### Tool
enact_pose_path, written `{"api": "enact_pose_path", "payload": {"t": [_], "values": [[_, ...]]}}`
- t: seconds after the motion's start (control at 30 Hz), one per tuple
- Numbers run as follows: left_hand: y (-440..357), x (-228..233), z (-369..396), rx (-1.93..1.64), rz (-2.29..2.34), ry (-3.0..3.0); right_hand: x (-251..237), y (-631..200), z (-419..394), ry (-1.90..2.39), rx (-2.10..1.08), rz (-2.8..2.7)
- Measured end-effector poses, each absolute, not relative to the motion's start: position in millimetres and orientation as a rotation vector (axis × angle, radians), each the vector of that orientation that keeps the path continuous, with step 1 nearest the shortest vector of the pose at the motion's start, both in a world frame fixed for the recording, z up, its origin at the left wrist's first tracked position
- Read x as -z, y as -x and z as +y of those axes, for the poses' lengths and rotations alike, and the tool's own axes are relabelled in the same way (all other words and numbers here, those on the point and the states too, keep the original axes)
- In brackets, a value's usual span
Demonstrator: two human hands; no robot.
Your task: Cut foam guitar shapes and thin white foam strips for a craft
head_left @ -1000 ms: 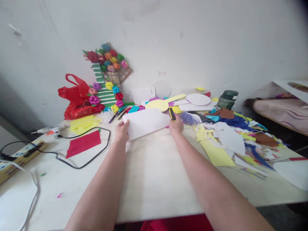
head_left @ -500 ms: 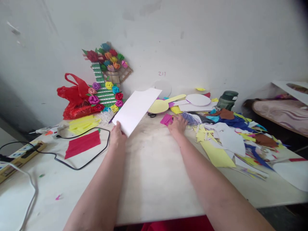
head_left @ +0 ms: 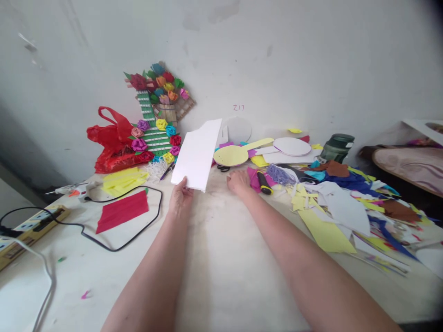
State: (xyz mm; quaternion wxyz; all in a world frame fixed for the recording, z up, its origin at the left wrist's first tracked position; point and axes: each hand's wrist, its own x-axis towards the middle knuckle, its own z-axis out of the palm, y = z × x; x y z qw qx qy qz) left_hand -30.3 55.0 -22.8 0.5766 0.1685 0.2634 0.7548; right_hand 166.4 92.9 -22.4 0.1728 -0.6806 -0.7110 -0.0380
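My left hand [head_left: 181, 199] grips the near edge of a white sheet of paper [head_left: 198, 155] and holds it tilted up off the table. My right hand [head_left: 238, 180] rests palm down on the bare table top, fingers spread, holding nothing. Just to its right lie a pink paper scrap [head_left: 254, 178] and a black and yellow cutter [head_left: 264, 182]. Small black scissors [head_left: 223, 168] lie beyond the right hand, under a yellow spoon-shaped paper cutout [head_left: 236, 152].
A heap of coloured paper scraps [head_left: 339, 198] covers the right side of the table. A paper flower craft [head_left: 156, 117] and a red plastic bag [head_left: 112, 143] stand against the wall. A red sheet [head_left: 122, 210], black cable [head_left: 121, 240], glue gun [head_left: 74, 189] and power strip [head_left: 27, 226] lie left.
The left hand has lifted the white sheet from flat to steeply tilted. The right hand let go of the sheet and the cutter, which now lies on the table, and moved left.
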Motion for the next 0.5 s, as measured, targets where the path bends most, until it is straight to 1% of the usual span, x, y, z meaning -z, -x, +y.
{"api": "enact_pose_path", "payload": {"t": [0.1,0.17,0.37,0.5], "values": [[31,24,56,-1.737,0.554,-0.357,25,-154,109,1.862,-0.067,-2.132],[31,25,56,-1.727,0.557,-0.342,27,-151,116,1.871,-0.106,-2.169],[30,27,60,-1.723,0.529,-0.298,20,-154,109,1.918,0.096,-2.023],[27,29,62,-1.705,0.543,-0.255,13,-157,95,2.156,0.005,-1.894]]}}
